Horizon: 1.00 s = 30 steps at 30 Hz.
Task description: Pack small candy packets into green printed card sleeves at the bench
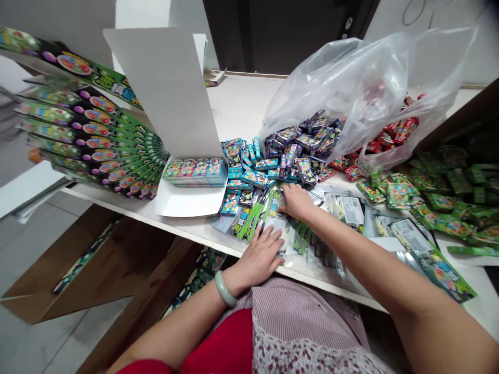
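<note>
My left hand (262, 255) lies on clear plastic packets with green and black printing, its fingers spread and a pale green bangle (225, 289) on the wrist. Just beyond it, my right hand (297, 201) has its fingers curled at the far end of a green-printed packet (275, 200); the fingertips are partly hidden. Small blue boxes (255, 178) lie loose beyond and left of the right hand. Past them is a heap of purple boxes (307, 140) at the mouth of a clear plastic bag (331, 72). More flat packets (351, 210) are under and beside my right forearm.
An open white carton (189, 200) holding stacked colourful boxes stands left of the packets. Fanned green and black printed cardboard (105, 140) is farther left. Red packs (393, 132) and green packs (444, 202) lie to the right. Brown cardboard boxes (113, 265) stand below the table edge.
</note>
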Available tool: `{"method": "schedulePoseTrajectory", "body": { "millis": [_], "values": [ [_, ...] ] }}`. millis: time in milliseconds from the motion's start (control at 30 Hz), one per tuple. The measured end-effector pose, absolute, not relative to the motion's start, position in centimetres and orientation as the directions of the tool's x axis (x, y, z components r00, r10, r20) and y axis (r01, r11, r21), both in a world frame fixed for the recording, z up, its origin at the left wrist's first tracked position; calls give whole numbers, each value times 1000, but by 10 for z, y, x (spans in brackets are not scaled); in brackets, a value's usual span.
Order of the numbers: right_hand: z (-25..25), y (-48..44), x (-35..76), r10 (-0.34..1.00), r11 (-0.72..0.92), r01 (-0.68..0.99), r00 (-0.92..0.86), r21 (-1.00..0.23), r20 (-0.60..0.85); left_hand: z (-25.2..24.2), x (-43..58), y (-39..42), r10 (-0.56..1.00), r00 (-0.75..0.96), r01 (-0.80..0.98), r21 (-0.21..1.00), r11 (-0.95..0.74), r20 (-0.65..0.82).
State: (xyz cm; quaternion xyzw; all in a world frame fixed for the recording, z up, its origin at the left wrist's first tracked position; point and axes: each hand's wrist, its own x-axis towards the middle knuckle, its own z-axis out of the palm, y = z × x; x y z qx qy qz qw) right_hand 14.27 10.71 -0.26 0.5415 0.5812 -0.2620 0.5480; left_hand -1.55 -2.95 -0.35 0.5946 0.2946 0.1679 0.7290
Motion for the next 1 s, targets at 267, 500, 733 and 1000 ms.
{"method": "schedulePoseTrajectory", "body": {
  "millis": [267, 500, 733, 1000],
  "values": [
    [91, 181, 170, 541, -117, 948, 310, 295, -782, 14, -22, -10, 767, 602, -440, 710, 550, -221],
    [144, 109, 150, 345, -906, 414, 603, -87, -719, 23, 15, 19, 585, 453, -670, 176, 721, -673],
    [161, 76, 98, 255, -746, 658, 140, -102, -957, -13, -12, 53, 658, 318, -558, 426, 712, -683],
    [136, 158, 125, 743, 14, 993, -88, -115, -664, 2, -25, 59, 721, 574, -176, 802, 571, -387]
  ]
}}
